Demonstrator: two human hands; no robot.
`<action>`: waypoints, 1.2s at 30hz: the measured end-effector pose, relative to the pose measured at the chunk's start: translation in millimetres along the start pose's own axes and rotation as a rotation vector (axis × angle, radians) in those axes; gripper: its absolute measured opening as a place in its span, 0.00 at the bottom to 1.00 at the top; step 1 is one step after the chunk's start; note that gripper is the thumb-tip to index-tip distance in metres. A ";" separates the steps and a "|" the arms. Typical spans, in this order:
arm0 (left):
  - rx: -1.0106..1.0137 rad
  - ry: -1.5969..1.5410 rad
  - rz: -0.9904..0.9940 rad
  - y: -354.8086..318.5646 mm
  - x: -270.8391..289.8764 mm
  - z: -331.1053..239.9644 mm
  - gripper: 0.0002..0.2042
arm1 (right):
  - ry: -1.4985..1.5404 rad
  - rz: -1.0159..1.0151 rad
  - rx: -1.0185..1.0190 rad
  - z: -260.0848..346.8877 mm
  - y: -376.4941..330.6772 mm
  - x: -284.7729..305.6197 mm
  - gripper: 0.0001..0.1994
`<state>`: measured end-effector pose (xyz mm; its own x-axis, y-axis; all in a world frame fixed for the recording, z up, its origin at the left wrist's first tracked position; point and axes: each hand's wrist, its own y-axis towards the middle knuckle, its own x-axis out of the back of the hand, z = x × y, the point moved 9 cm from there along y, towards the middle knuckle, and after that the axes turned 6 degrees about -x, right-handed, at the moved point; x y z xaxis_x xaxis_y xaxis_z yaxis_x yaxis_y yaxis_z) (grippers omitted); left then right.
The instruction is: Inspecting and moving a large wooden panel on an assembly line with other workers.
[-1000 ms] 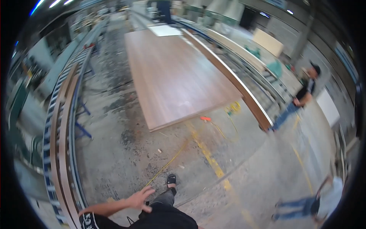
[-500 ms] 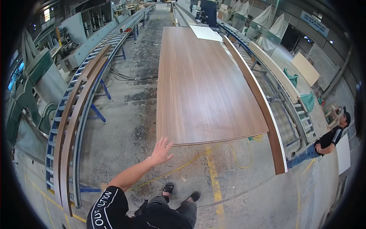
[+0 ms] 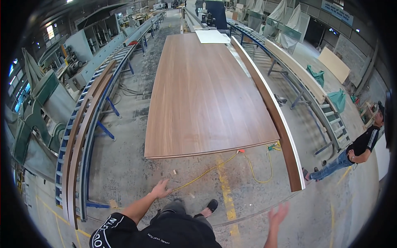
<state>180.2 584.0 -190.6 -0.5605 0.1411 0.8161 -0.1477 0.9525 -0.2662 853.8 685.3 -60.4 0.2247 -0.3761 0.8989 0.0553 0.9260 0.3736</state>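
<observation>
A large brown wood-grain panel [image 3: 206, 99] stretches away in front of me, its near edge raised above the floor. My left hand [image 3: 160, 189] is open and empty, fingers apart, short of the panel's near left corner. Off to the right, my right hand [image 3: 278, 214] is also open with spread fingers, slightly blurred and touching nothing. It is nearest to the end of a long brown strip with a white edge [image 3: 285, 142], which runs along the panel's right side. A white sheet [image 3: 212, 36] lies on the panel's far end.
Brown strips [image 3: 77, 155] rest on a roller conveyor [image 3: 86, 173] at left. Another roller conveyor [image 3: 339, 128] at right carries long pale boards [image 3: 297, 68]. A yellow cord [image 3: 202, 177] crosses the floor. A person in dark clothes [image 3: 359, 144] stands at right.
My left hand has drawn back from the panel's near edge toward my body. My right hand has come into view at lower right. The panel appears further left as the view shifts.
</observation>
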 end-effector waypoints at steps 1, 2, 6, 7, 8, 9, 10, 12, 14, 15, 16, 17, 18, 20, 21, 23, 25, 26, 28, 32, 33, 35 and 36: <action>0.008 -0.103 0.016 -6.4 -18.5 14.3 0.38 | -0.047 -0.117 -0.083 -28.9 20.8 13.7 0.37; 0.011 -0.102 0.020 -16.4 -26.8 18.4 0.38 | -0.054 -0.151 -0.200 -57.6 36.7 20.0 0.37; 0.231 -0.090 0.197 -62.0 -47.5 37.7 0.38 | -0.089 -0.192 -0.603 -132.2 79.6 19.6 0.38; 0.348 -0.128 0.209 -82.0 -49.1 48.5 0.37 | -0.088 -0.179 -0.613 -145.3 81.8 9.3 0.38; 0.320 -0.120 0.237 -78.1 -53.4 42.5 0.37 | 0.053 -0.154 -0.611 -176.4 80.4 -4.3 0.38; 0.350 -0.160 0.262 -74.6 -58.2 42.0 0.38 | 0.198 -0.132 -0.607 -200.7 75.7 -16.3 0.39; 0.395 -0.195 0.280 -76.7 -62.3 46.0 0.38 | 0.187 -0.136 -0.630 -213.1 71.3 -21.0 0.39; 0.369 -0.168 0.260 -77.6 -66.6 53.9 0.37 | 0.179 0.111 -0.539 -207.3 71.9 -50.3 0.41; 0.477 -0.282 0.222 -87.4 -63.9 64.3 0.36 | 0.191 0.135 -0.493 -178.6 80.2 -67.6 0.42; 0.459 -0.215 0.222 -82.8 -56.9 56.7 0.35 | 0.212 0.079 -0.509 -174.2 80.8 -68.7 0.42; 0.431 -0.202 0.255 -71.1 -58.6 51.6 0.35 | 0.224 0.010 -0.529 -175.5 82.6 -65.9 0.42; 0.426 -0.227 0.233 -59.7 -58.0 48.9 0.34 | 0.193 -0.046 -0.562 -178.8 81.0 -61.9 0.44; 0.428 -0.253 0.203 -51.9 -57.3 47.1 0.34 | 0.167 -0.097 -0.587 -178.4 81.0 -56.9 0.45; 0.381 -0.234 0.202 -35.1 -53.0 36.0 0.33 | 0.109 -0.158 -0.660 -172.7 83.0 -46.7 0.45; 0.349 -0.230 0.171 -28.6 -47.3 30.2 0.32 | 0.070 -0.215 -0.702 -162.4 89.1 -39.3 0.44; 0.371 -0.282 0.121 -30.0 -33.9 31.1 0.31 | 0.150 -0.069 -0.790 -125.3 117.9 -42.6 0.43; 0.367 -0.345 0.077 -25.2 -29.0 29.0 0.31 | 0.216 0.055 -0.878 -117.6 121.3 -50.2 0.43; 0.363 -0.339 0.046 -25.7 -25.2 28.0 0.30 | 0.159 0.090 -0.801 -110.0 128.3 -56.6 0.41; 0.367 -0.376 -0.002 -30.7 -31.9 20.3 0.30 | -0.032 -0.016 -0.708 -139.1 120.6 -56.6 0.40; 0.396 -0.294 0.028 -35.3 -42.1 30.1 0.29 | 0.260 0.005 -0.785 -130.5 111.9 -85.8 0.41; 0.388 -0.249 0.087 -33.6 -58.3 32.3 0.30 | 0.251 -0.117 -0.745 -133.3 109.3 -87.5 0.40; 0.471 -0.293 0.089 -68.7 -79.2 53.6 0.31 | 0.438 -0.029 -0.817 -57.0 105.3 -118.7 0.34; 0.373 -0.327 0.210 -27.9 -113.8 32.8 0.33 | 0.274 -0.018 -0.742 -137.3 80.8 -140.9 0.27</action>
<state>221.3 532.5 -292.8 -0.8246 0.1704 0.5395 -0.2512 0.7441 -0.6191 960.1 817.8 -188.3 0.4438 -0.4591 0.7696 0.6741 0.7369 0.0508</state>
